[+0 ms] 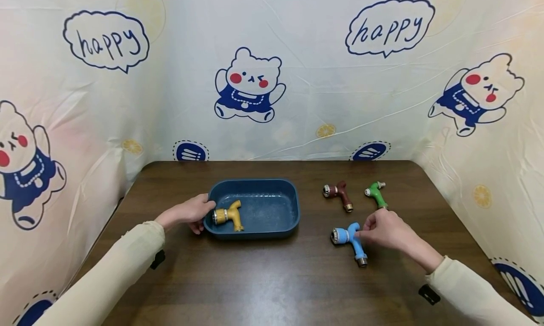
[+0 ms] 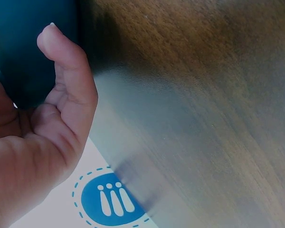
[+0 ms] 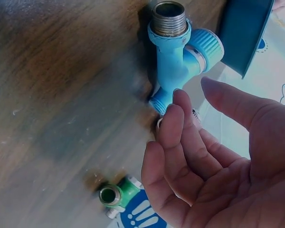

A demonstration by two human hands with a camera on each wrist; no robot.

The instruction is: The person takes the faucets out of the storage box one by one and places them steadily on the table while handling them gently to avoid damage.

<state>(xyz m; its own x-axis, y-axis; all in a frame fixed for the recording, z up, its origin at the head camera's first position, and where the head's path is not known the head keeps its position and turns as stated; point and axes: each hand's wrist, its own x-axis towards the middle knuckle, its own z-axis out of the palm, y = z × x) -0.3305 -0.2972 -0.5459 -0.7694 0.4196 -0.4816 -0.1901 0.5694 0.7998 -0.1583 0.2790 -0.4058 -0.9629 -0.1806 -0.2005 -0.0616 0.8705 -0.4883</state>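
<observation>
My left hand (image 1: 193,211) grips the left end of a dark blue tray (image 1: 272,235), thumb at the rim; the left wrist view shows that hand (image 2: 61,109) against the tray wall (image 2: 33,61). Inside the tray, at its left, lies a yellow faucet (image 1: 233,214). My right hand (image 1: 388,230) is at the right side of a light blue faucet (image 1: 355,241) on the table. In the right wrist view the hand (image 3: 213,152) has bent fingers and a gap between thumb and fingertips, beside the blue faucet (image 3: 173,66); whether a fingertip touches it, I cannot tell.
A dark red faucet (image 1: 340,194) and a green faucet (image 1: 376,193) lie on the brown table (image 1: 255,278) behind the light blue one, right of the tray. Printed cloth (image 1: 314,104) hangs behind the table and at both sides.
</observation>
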